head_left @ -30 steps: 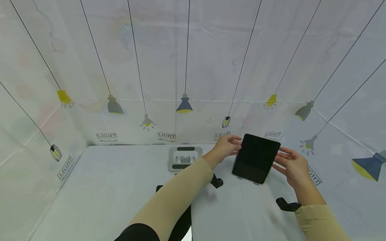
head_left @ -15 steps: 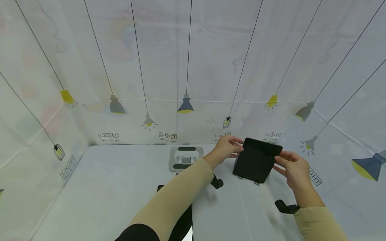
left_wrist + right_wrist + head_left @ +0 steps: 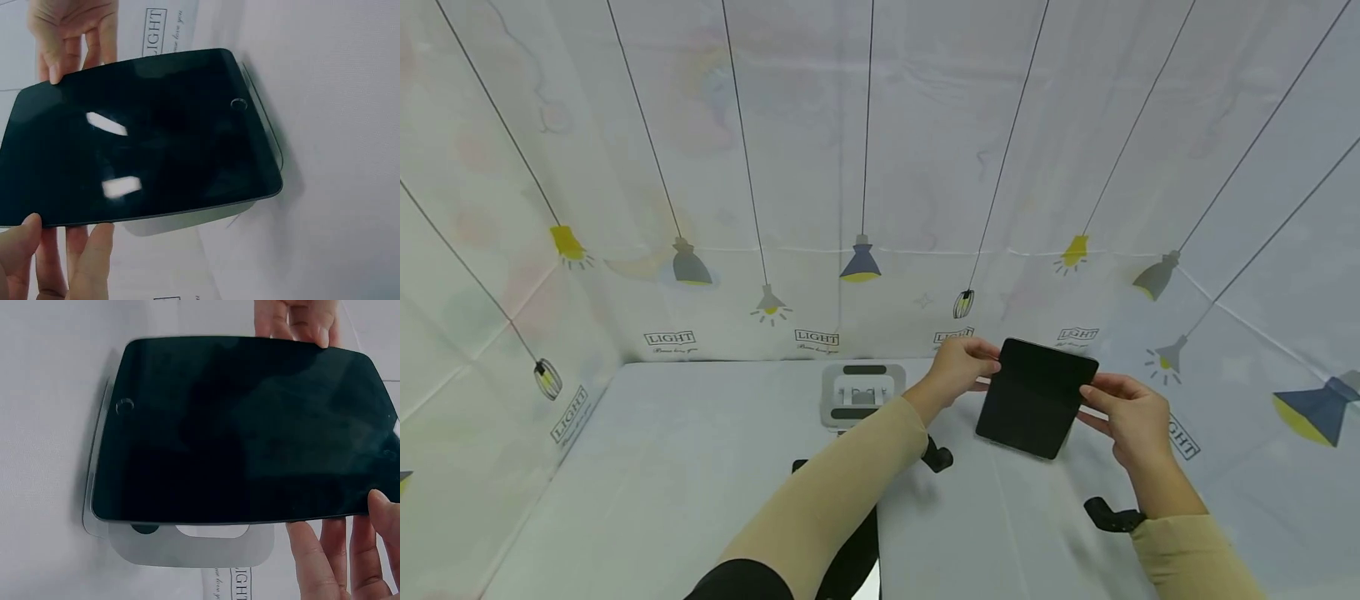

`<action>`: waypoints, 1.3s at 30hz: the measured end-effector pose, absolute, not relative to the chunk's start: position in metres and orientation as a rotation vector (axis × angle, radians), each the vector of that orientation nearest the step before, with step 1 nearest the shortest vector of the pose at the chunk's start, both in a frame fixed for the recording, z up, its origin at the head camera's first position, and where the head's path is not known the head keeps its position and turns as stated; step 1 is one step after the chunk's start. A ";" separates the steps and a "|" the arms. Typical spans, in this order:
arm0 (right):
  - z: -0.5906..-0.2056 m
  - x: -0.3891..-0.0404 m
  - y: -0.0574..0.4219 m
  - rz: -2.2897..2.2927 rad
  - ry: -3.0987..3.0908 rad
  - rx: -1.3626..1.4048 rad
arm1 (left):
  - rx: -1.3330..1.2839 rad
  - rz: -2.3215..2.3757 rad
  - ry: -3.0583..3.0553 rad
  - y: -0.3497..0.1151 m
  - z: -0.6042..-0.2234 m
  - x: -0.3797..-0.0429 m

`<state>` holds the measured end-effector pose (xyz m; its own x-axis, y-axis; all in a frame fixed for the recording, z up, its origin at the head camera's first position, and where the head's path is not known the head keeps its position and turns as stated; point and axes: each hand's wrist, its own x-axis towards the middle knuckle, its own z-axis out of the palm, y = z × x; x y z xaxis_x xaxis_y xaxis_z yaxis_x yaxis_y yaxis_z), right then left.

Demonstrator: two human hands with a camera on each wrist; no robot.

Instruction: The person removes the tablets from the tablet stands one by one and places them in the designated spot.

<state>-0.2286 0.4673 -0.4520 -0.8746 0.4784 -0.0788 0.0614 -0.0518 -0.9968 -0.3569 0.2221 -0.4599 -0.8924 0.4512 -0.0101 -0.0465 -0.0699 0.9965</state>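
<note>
Both hands hold a black tablet, screen facing me, at the right of the table. My left hand pinches its left edge near the top corner. On the opposite edge, my right hand grips with the thumb on the front and fingers behind. The wrist views show a round home button near the tablet's lower end. Behind the tablet, a grey tablet stand with a dark pad is mostly hidden; its clear lip shows past the lower end of the tablet.
A similar grey stand part with dark pads lies at the back middle of the white table. A lamp-printed curtain hangs along the back and sides. Something black shows beneath the left forearm.
The tablet has shifted slightly and now covers the stand's lip that showed under its lower edge in the head view. My right thumb has come onto the tablet's front edge.
</note>
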 end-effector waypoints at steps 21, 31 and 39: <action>-0.457 -0.237 0.452 1.910 -2.174 -0.529 | 0.287 1.938 1.950 0.191 -0.456 -0.345; -0.462 -0.241 0.443 1.846 -2.268 -0.476 | 0.229 1.962 1.925 0.176 -0.465 -0.339; -0.469 -0.242 0.439 1.914 -2.296 -0.406 | 0.160 1.965 1.912 0.169 -0.478 -0.336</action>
<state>-0.2425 0.4390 -0.4695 -0.9563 0.2826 -0.0754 0.1251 0.1619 -0.9789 -0.3359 0.1686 -0.4781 -0.9164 0.3534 -0.1880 -0.1977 0.0090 0.9802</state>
